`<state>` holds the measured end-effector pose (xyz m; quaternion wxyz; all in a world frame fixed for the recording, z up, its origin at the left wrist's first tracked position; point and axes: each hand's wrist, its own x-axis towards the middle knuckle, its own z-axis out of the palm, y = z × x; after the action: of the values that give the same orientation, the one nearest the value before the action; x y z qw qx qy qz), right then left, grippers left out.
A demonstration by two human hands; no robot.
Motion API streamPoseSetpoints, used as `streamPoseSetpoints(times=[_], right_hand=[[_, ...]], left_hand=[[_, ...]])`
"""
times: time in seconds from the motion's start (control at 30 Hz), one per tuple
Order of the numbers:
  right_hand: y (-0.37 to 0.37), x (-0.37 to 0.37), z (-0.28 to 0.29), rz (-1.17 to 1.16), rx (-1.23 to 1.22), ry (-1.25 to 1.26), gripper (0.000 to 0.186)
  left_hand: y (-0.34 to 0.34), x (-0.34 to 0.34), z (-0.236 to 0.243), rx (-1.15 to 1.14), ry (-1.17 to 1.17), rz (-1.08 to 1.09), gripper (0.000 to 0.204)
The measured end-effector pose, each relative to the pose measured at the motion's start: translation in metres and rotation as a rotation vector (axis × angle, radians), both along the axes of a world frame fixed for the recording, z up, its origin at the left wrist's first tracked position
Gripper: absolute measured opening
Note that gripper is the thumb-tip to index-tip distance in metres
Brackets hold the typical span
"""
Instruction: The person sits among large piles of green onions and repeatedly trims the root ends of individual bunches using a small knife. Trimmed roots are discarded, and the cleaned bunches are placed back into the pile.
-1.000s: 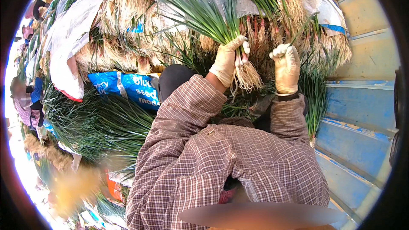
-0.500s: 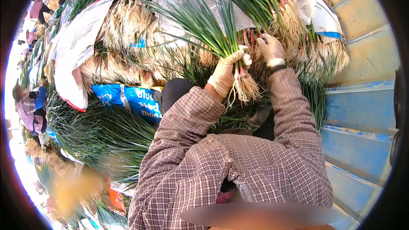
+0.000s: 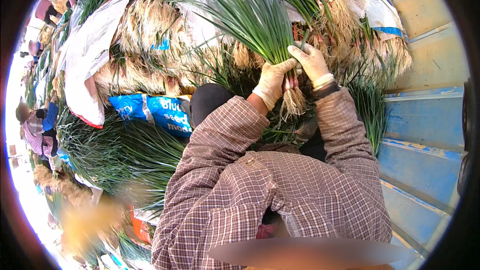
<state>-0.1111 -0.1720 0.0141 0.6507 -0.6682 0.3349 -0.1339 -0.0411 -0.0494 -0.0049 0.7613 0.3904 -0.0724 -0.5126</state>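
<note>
My left hand (image 3: 274, 81), in a pale glove, is closed around a bunch of spring onions (image 3: 260, 30) just above the bulbs. The green leaves fan up and to the left; the reddish-white bulbs and stringy roots (image 3: 292, 104) hang below the fist. At the right side of the bunch, my gloved right hand (image 3: 311, 62) pinches thumb and fingers together. A short piece of green leaf (image 3: 304, 38) sticks up from those fingers. Behind both hands lies a heap of more spring onions, its pale roots (image 3: 340, 17) facing me.
A blue printed sack (image 3: 152, 112) and a pile of spring onions (image 3: 120, 157) lie to my left. White sacking (image 3: 90, 52) covers part of the heap. A blue and cream metal wall (image 3: 425, 120) runs along the right. Other people (image 3: 37, 127) are at the far left.
My right hand has come left from the heap to the side of the bunch. The bunch in my left hand looks fuller and has shifted slightly right.
</note>
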Motion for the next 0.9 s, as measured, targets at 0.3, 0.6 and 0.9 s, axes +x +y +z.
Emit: streamPoseSetpoints(times=[0.3, 0.6, 0.9], right_hand=[[0.02, -0.042, -0.02, -0.191, 0.171, -0.58, 0.018], [-0.06, -0.064, -0.018, 0.066, -0.418, 0.217, 0.038], [-0.071, -0.032, -0.012, -0.143, -1.272, 0.273, 0.028]], left_hand=[[0.002, 0.017, -0.011, -0.032, 0.123, 0.135, 0.017], [-0.009, 0.019, -0.032, -0.266, 0.265, -0.108, 0.032], [-0.003, 0.022, -0.02, -0.221, 0.153, -0.134, 0.024]])
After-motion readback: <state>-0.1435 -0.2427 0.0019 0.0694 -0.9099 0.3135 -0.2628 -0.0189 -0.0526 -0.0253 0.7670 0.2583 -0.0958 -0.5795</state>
